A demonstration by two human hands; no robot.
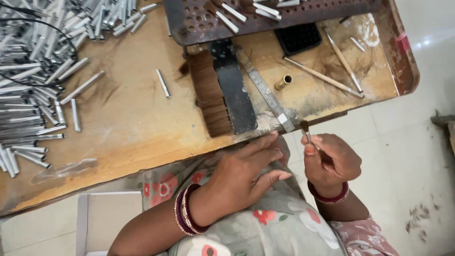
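My right hand [331,161] is closed around a small brush head [306,131], a metal ferrule with a dark tuft of bristles sticking up, held just off the table's near edge. My left hand [246,170] lies open, fingers stretched toward the table edge, resting over floral cloth [279,218] on my lap and holding nothing. A flat row of brown bristle hair [208,92] lies on the wooden table [128,118] beside a dark metal plate [233,90] and a steel ruler [265,90].
Several silver metal ferrule tubes [33,80] are heaped at the table's left. A rusty perforated tray [199,21] with more tubes sits at the back. A brass tube [283,82], thin wooden brush handles [327,76] and a white box [109,215] lie nearby.
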